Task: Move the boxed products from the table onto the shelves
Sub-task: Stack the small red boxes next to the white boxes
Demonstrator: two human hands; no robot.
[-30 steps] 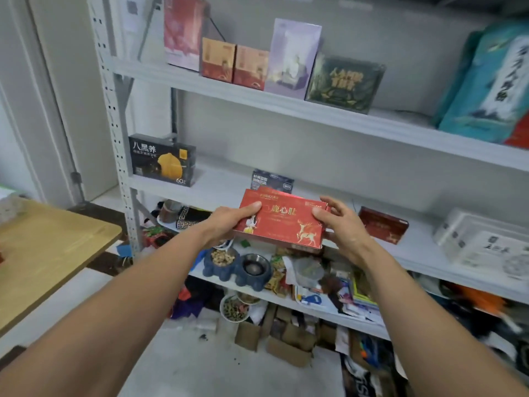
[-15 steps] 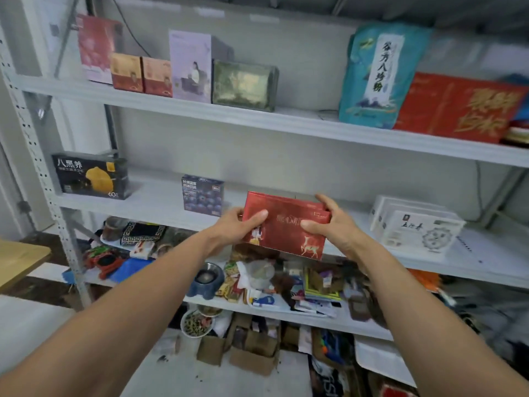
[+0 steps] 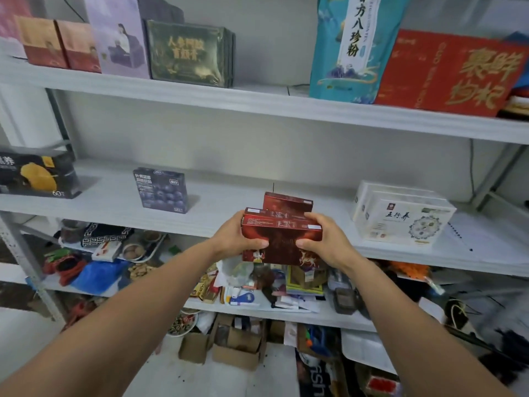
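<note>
Both thumbs lie flat across the printed front of a red box (image 3: pixel 282 252), their tips pointing toward each other. The other fingers curl round its two ends and over its top back edge. The left hand (image 3: pixel 234 239) clamps the left end and the right hand (image 3: pixel 329 242) clamps the right end.

The red box stands on its long edge with the deer picture facing the person. It is held at the front edge of the middle shelf (image 3: pixel 223 204); whether it touches the board cannot be told.

Just behind the red box, a second red box (image 3: pixel 287 201) of the same kind stands on that shelf, partly hidden. Left of the red box stands a blue box (image 3: pixel 161 190), and further left a black box (image 3: pixel 34 176) with a yellow picture. Right of the red box sits a white box (image 3: pixel 400 216).

Above the red box, the upper shelf (image 3: pixel 257 104) carries a dark green box (image 3: pixel 191 53), a teal bag (image 3: pixel 349 47) and a large red carton (image 3: pixel 449 70). Below the red box, a lower shelf (image 3: pixel 323 318) is crowded with small packets and papers.
</note>
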